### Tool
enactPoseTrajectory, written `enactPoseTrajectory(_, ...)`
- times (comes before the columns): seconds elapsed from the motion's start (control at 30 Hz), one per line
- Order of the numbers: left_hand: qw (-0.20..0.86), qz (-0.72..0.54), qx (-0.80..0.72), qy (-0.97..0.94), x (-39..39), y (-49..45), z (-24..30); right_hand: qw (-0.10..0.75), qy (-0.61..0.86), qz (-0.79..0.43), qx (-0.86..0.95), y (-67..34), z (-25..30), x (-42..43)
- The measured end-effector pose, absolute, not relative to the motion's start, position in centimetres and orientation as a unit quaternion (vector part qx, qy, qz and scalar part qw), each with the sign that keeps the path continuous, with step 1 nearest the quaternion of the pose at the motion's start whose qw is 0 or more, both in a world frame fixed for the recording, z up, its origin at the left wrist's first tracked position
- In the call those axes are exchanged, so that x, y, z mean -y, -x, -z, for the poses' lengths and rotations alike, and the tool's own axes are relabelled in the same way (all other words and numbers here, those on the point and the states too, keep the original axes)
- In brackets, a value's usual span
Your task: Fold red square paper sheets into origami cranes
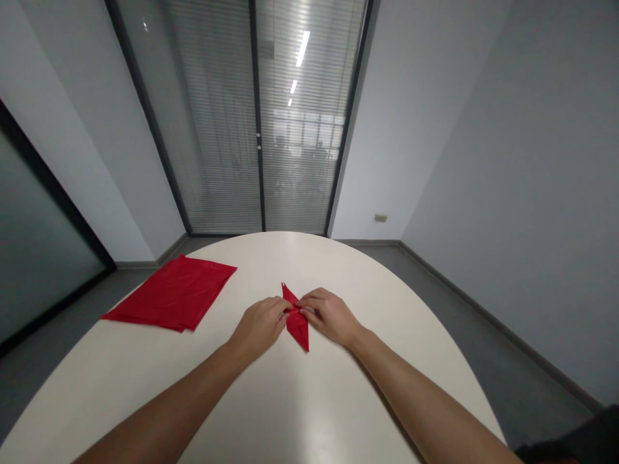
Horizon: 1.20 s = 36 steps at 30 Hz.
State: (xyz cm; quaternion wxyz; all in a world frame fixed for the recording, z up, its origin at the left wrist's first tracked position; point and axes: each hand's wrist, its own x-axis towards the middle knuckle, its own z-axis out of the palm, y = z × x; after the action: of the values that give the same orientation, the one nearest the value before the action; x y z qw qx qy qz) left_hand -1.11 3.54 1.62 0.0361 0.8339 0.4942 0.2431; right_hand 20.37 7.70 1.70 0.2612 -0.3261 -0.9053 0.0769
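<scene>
A small red paper (296,319), folded into a narrow pointed shape, lies near the middle of the white round table (290,399). My left hand (258,324) rests at its left side, fingers curled and pinching the fold. My right hand (329,314) presses on it from the right, fingertips closed on the paper's middle. Both ends of the folded paper stick out beyond my fingers, one pointing away from me and one toward me.
A stack of flat red paper sheets (175,292) lies on the table's far left part. Beyond the table stand glass doors with blinds (261,116), grey walls and a grey floor (483,335).
</scene>
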Motion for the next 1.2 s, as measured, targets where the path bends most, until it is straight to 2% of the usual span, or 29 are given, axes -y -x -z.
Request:
enactPoseTrajectory(0.53,0.025,-0.278,-0.498,-0.821,-3.6,1.3,-1.6,0.296,0.321,-0.107,0.893,-20.3,-1.8,-7.6)
enactPoseTrajectory(0.9,0.015,-0.353,-0.433,-0.829,-3.1,1.1,-2.3,0.371,0.304,-0.073,0.874,-20.3,-2.6,-7.5)
enactPoseTrajectory(1.2,0.0,-0.412,-0.396,-0.82,-3.1,1.1,-2.2,0.387,0.273,-0.052,0.879,-20.3,-2.9,-7.1)
